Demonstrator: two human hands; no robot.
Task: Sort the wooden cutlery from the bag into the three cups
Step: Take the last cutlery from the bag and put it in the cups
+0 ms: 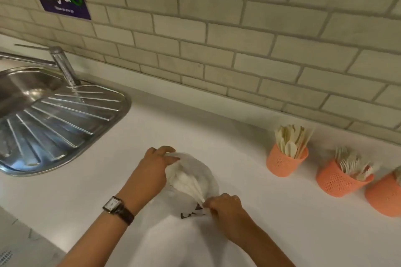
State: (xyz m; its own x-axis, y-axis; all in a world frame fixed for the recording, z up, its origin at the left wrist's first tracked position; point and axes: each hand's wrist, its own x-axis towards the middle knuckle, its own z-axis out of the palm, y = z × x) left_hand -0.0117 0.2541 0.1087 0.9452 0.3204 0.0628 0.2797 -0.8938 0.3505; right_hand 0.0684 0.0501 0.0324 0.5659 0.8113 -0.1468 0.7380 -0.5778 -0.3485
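Pinching a bunch of wooden cutlery [191, 186] by the handle ends, the right hand [225, 208] had fingers closed tight at the near edge of the clear plastic bag [206, 171]. Left hand [156, 169] gripped the bag's far-left rim, fingers curled on the film. Bag lay on the white counter [195, 128], three orange mesh cups [286, 158] well apart to the right, already part-filled. Judgement: pieces light, stiff, smooth, likely to fan out; bag limp, slippery. Grip handles together, near ends.
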